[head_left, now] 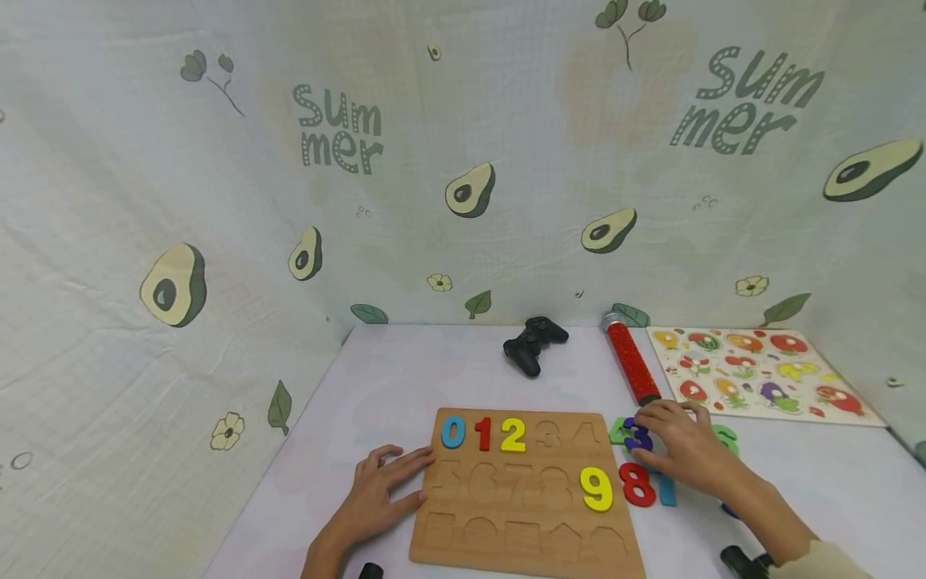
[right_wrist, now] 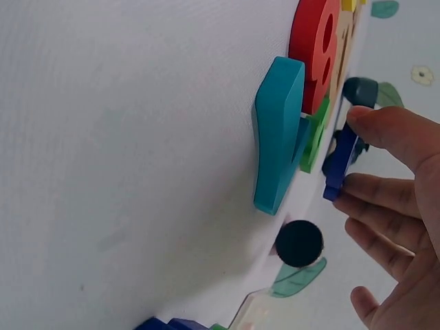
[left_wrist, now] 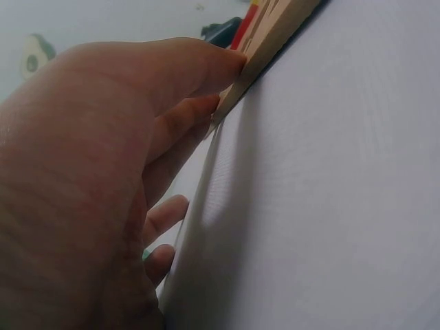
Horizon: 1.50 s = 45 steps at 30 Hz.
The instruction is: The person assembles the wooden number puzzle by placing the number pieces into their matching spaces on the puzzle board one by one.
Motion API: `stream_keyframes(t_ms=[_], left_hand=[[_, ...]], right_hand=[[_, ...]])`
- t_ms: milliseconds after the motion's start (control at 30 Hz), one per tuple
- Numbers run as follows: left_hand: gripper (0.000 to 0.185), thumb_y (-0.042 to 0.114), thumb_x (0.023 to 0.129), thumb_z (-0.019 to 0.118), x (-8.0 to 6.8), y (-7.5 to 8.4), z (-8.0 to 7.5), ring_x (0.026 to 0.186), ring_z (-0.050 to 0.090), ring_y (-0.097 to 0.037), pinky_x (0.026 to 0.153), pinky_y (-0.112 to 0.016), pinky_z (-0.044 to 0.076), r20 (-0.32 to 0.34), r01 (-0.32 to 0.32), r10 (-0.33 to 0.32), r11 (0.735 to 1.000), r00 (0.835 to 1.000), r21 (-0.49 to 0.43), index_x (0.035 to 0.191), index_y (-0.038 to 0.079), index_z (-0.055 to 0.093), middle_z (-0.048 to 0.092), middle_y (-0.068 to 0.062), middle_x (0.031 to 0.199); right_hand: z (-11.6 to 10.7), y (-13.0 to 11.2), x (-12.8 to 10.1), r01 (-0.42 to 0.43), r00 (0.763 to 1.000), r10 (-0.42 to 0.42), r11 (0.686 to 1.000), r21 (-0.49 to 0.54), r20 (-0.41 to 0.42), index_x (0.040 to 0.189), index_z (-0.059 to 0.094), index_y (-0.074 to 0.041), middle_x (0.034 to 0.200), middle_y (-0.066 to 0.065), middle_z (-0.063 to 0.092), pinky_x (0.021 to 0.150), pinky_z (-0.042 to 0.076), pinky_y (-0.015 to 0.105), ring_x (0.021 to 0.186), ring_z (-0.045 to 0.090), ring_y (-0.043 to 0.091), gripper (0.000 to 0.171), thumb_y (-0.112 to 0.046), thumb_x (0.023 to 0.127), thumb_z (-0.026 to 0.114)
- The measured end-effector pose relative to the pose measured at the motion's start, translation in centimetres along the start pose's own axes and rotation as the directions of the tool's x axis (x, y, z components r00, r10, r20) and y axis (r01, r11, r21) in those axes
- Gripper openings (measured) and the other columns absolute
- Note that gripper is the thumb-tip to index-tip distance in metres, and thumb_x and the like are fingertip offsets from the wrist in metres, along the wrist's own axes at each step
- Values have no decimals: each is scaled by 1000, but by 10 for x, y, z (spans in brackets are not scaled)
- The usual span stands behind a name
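Note:
A wooden number puzzle board lies on the table, with a blue 0, a red 1 and a yellow 2 in its top row. A yellow 9 is at the right end of the second row. My left hand touches the board's left edge with thumb and fingertips, fingers extended. Between thumb and fingers my right hand pinches a dark blue number 3, raised off the table just right of the board. Below it lie a red 8 and a light blue 7.
A green 4 lies by the board's upper right corner, another green piece behind my right hand. Farther back are a black game controller, a red glittery microphone and a fruit picture board. A printed cloth hangs behind.

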<state>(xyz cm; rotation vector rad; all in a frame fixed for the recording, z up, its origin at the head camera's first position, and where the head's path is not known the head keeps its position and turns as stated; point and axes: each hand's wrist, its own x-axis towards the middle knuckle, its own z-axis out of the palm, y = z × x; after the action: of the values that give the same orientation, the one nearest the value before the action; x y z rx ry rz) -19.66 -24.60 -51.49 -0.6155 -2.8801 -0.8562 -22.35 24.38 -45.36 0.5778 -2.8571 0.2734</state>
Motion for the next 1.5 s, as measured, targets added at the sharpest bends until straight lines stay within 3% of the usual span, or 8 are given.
stream_keyframes(t_ms=[1000, 1500], left_hand=[[51, 54, 92, 65, 2, -3, 2, 132, 34, -23, 100, -56, 24, 5, 5, -5, 1000, 1000, 7, 140, 39, 58, 49, 20, 147], [51, 49, 92, 67, 2, -1, 1, 133, 34, -25, 101, -56, 23, 7, 0, 0, 1000, 1000, 7, 141, 38, 58, 49, 18, 148]], right_hand=[[1, -15, 11, 16, 1000, -16, 1000, 18, -3, 110, 73, -5, 114, 13, 67, 99, 23, 66, 117, 50, 38, 50, -36, 73, 89], [4, -22, 17, 43, 999, -43, 999, 26, -1, 111, 73, -6, 114, 11, 67, 100, 21, 65, 116, 50, 36, 50, -37, 74, 89]])
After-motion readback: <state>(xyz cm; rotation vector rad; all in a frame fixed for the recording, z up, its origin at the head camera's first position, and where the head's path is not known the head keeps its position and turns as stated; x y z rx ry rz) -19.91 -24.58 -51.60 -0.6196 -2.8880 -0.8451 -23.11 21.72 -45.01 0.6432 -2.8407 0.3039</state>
